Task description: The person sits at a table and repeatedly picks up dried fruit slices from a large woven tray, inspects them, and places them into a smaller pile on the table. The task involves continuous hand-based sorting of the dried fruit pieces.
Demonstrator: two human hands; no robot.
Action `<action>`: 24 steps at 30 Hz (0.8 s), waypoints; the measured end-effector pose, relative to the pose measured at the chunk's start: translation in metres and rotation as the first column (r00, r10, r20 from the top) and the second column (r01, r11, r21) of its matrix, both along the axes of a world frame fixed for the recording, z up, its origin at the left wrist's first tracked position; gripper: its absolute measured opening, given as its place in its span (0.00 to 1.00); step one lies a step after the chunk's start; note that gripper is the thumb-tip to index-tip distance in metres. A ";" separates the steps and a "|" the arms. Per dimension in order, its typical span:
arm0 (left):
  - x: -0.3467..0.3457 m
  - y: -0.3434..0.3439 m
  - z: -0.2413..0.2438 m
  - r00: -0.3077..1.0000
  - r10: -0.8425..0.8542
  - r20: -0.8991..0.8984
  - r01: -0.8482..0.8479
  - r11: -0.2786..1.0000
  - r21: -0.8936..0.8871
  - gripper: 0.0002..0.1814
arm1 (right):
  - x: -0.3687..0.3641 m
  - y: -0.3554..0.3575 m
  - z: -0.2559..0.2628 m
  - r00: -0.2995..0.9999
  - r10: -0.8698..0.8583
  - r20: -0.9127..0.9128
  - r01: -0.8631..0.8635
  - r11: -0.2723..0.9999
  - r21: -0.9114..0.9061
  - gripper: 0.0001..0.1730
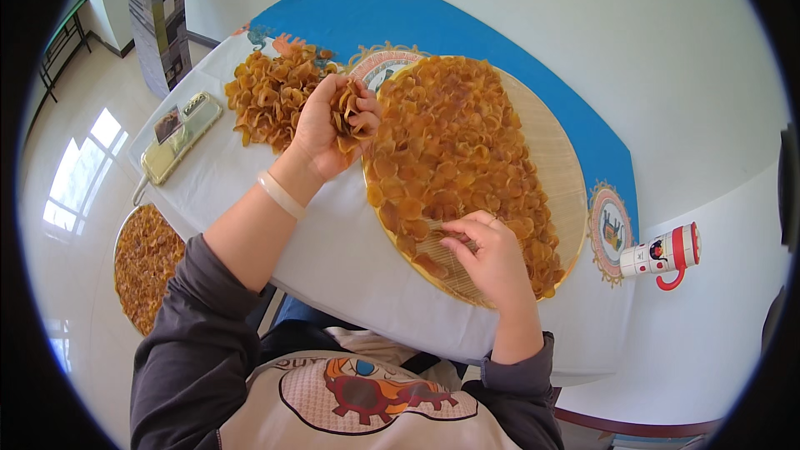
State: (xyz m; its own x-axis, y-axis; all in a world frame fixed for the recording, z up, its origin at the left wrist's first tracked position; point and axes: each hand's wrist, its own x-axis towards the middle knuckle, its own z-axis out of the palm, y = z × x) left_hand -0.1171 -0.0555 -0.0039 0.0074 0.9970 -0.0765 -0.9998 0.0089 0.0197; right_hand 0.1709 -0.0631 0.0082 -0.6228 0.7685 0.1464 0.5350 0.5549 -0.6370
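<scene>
My left hand (334,122) is raised between a heap and a tray, its fingers curled around a bunch of thin amber-brown dried slices (350,119). Behind it, the loose heap of the same slices (269,90) lies on the white tablecloth. Low over the near part of a round, shallow woven tray (544,131) is my right hand (490,247). Its thumb and forefinger are close together beside a bare strip of the weave; whether a slice is between them I cannot tell. Slices laid flat and overlapping (450,137) cover much of the tray, while its right side shows bare weave.
A phone in a clear case (181,137) lies at the table's left edge. On the right stands a white and red handled cup (662,253) near a patterned round print (609,231). Another slice-covered round tray (147,269) is low on the left, beyond the table edge.
</scene>
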 end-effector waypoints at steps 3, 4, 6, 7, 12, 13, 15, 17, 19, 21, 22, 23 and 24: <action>-0.001 -0.001 -0.002 1.000 0.017 -0.013 -0.017 1.000 -0.011 0.09 | 0.004 0.003 -0.002 0.997 0.061 0.049 -0.066 0.990 0.123 0.08; 0.000 0.000 -0.002 1.000 0.011 -0.016 -0.011 1.000 0.001 0.09 | 0.006 0.003 -0.003 0.995 0.077 0.065 -0.087 0.982 0.170 0.07; -0.001 0.001 -0.003 1.000 0.003 -0.024 -0.003 1.000 0.021 0.09 | 0.005 0.004 -0.005 0.997 0.050 0.065 -0.060 0.987 0.150 0.06; -0.002 0.001 -0.004 1.000 0.003 -0.028 -0.003 1.000 0.022 0.09 | 0.004 0.003 -0.006 0.997 0.040 0.064 -0.048 0.989 0.138 0.05; -0.002 0.001 -0.003 0.999 0.009 -0.036 -0.009 1.000 0.006 0.09 | -0.001 -0.001 -0.005 0.994 -0.025 0.104 0.005 0.982 0.191 0.03; -0.001 0.001 -0.002 0.999 0.014 -0.037 -0.014 1.000 0.001 0.09 | -0.002 -0.002 -0.005 0.994 -0.036 0.099 0.017 0.982 0.189 0.02; 0.000 0.000 -0.002 0.999 0.026 -0.040 -0.026 1.000 -0.011 0.09 | -0.003 -0.005 -0.004 0.993 -0.064 0.100 0.048 0.988 0.150 0.02; -0.001 0.000 0.000 0.999 0.023 -0.029 -0.023 1.000 0.002 0.09 | -0.005 -0.006 -0.007 0.993 -0.080 0.089 0.066 0.986 0.150 0.03; 0.000 0.000 0.000 1.000 0.018 -0.022 -0.018 1.000 0.009 0.09 | -0.007 -0.008 -0.012 0.994 -0.090 0.069 0.076 0.979 0.192 0.04; 0.000 0.001 0.000 1.000 0.017 -0.022 -0.017 1.000 0.009 0.09 | -0.009 -0.010 -0.012 0.993 -0.102 0.053 0.089 0.976 0.200 0.04; 0.000 0.000 0.000 0.999 0.019 -0.027 -0.019 1.000 0.009 0.09 | -0.010 -0.011 -0.012 0.993 -0.107 0.045 0.096 0.974 0.204 0.05; 0.000 0.000 0.001 0.999 0.020 -0.032 -0.020 1.000 0.008 0.09 | -0.011 -0.011 -0.013 0.993 -0.112 0.041 0.101 0.973 0.209 0.05; 0.000 -0.001 0.001 0.999 0.023 -0.038 -0.022 1.000 0.008 0.09 | -0.012 -0.011 -0.013 0.992 -0.117 0.037 0.107 0.971 0.214 0.05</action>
